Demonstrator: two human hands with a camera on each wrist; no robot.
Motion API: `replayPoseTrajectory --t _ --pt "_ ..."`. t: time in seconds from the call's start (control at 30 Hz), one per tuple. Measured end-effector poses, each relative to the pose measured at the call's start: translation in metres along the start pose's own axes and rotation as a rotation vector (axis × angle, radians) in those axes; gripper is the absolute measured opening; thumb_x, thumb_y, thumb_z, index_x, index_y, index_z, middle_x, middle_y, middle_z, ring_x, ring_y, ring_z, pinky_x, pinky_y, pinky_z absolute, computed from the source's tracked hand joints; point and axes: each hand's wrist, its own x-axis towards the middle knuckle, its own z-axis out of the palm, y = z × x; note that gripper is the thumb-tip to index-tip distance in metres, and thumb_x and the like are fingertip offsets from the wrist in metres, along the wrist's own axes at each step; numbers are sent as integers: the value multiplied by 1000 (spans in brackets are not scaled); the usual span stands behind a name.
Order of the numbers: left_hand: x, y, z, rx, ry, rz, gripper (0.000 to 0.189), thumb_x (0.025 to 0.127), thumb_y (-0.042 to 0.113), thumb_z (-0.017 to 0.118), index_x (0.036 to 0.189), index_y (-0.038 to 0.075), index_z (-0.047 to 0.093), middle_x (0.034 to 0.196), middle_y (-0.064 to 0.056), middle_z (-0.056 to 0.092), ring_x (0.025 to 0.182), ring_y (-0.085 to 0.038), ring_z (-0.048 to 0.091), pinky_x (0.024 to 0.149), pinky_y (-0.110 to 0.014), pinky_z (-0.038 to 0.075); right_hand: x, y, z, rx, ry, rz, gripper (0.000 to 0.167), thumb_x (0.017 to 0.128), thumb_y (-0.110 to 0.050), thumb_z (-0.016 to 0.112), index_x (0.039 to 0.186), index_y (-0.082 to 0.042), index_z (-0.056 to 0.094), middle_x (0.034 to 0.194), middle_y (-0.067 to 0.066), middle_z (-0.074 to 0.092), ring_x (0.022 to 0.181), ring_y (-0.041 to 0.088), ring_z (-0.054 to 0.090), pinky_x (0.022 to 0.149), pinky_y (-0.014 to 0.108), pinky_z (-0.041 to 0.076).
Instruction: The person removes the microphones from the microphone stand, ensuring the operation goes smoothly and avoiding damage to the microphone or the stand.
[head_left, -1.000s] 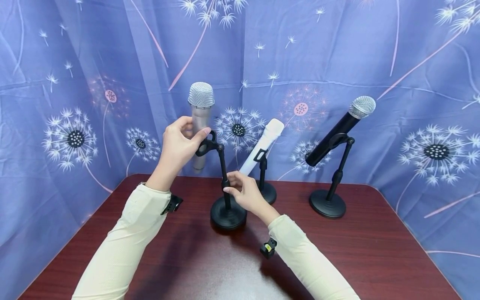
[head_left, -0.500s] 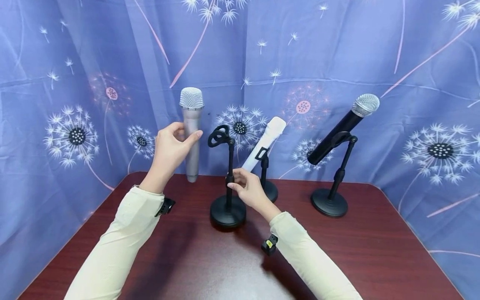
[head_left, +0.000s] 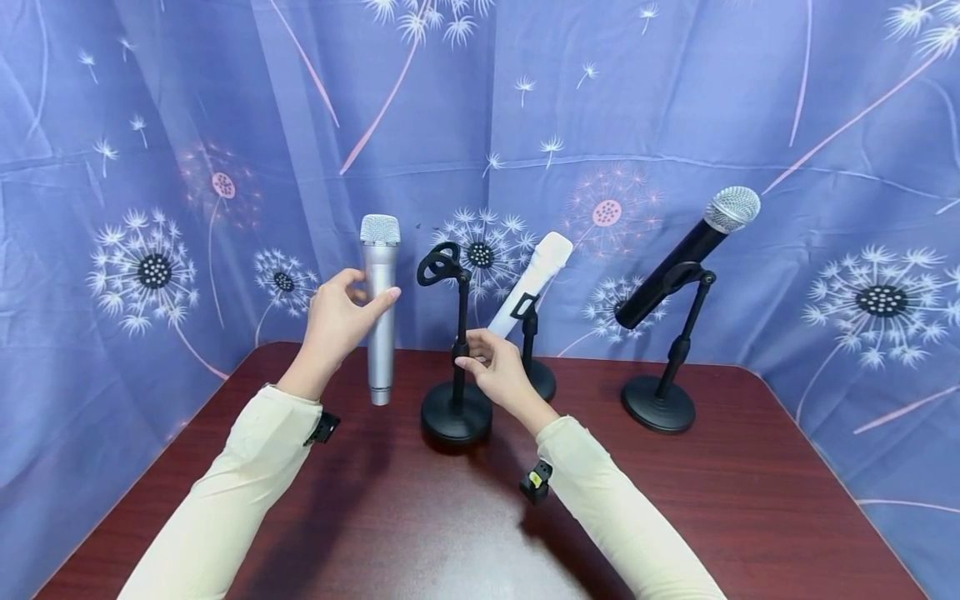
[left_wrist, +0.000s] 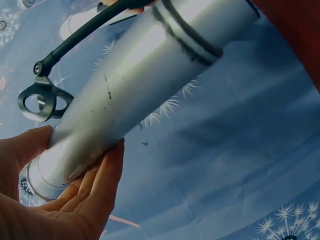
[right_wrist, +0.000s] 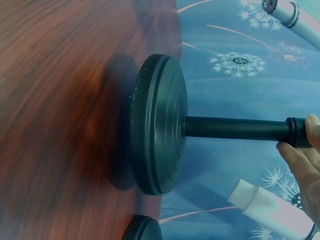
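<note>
My left hand [head_left: 337,321] grips a silver microphone [head_left: 381,325] by its body, upright with the mesh head on top. In the left wrist view, thumb and fingers wrap the silver barrel [left_wrist: 110,95]. To its right stands a black desk microphone stand [head_left: 456,414], its ring clip [head_left: 438,264] holding nothing. The right hand [head_left: 501,372] pinches that stand's pole at the collar. In the right wrist view, the round base [right_wrist: 160,125] sits on the table and fingertips touch the collar [right_wrist: 298,132]. The silver microphone is apart from the clip.
Behind the right hand, a white microphone [head_left: 531,279] leans in a second black stand [head_left: 540,379]. A black microphone [head_left: 678,271] with a silver head rests tilted in a third stand [head_left: 658,404] at right. The dark red table [head_left: 420,517] meets a blue dandelion-print curtain [head_left: 300,125].
My left hand has drawn the silver microphone out of the stand's clip, moving it left and then down. The right hand stays on the pole, and the stand has straightened a little.
</note>
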Motion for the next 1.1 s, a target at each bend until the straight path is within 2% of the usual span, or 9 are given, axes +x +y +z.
replayPoseTrajectory --t 0.2,0.4,0.63,0.93,1.1 --pt "-2 -7 2 27 -38 -25 60 88 43 67 126 -2 53 110 -25 64 100 -36 59 83 -47 47 4 -1 3 8 4 26 29 86 -1 70 115 1 63 100 13 70 95 23 67 79 33 54" --pt "-6 -12 5 62 -69 -37 62 87 43 66 126 -3 51 112 -27 64 105 -39 57 94 -50 39 8 -3 5 4 11 26 29 86 -1 70 114 0 64 100 13 69 96 23 67 80 36 54" --pt "-8 -22 10 81 -99 -59 60 87 42 67 123 -4 51 114 -28 63 105 -40 59 85 -48 47 12 -3 8 -1 24 13 29 86 -1 70 114 1 63 101 15 69 97 25 67 80 36 54" --pt "-13 -30 13 74 -138 -102 60 87 42 68 120 -5 50 116 -28 61 104 -40 58 83 -47 49 19 0 10 -23 39 34 32 86 -4 71 116 1 63 105 15 69 100 25 66 86 40 52" --pt "-15 -36 17 85 -152 -100 56 86 42 68 114 -4 51 112 -27 63 99 -38 61 79 -46 50 22 1 13 -13 42 21 33 85 -3 72 116 3 62 105 18 68 101 28 65 88 41 51"
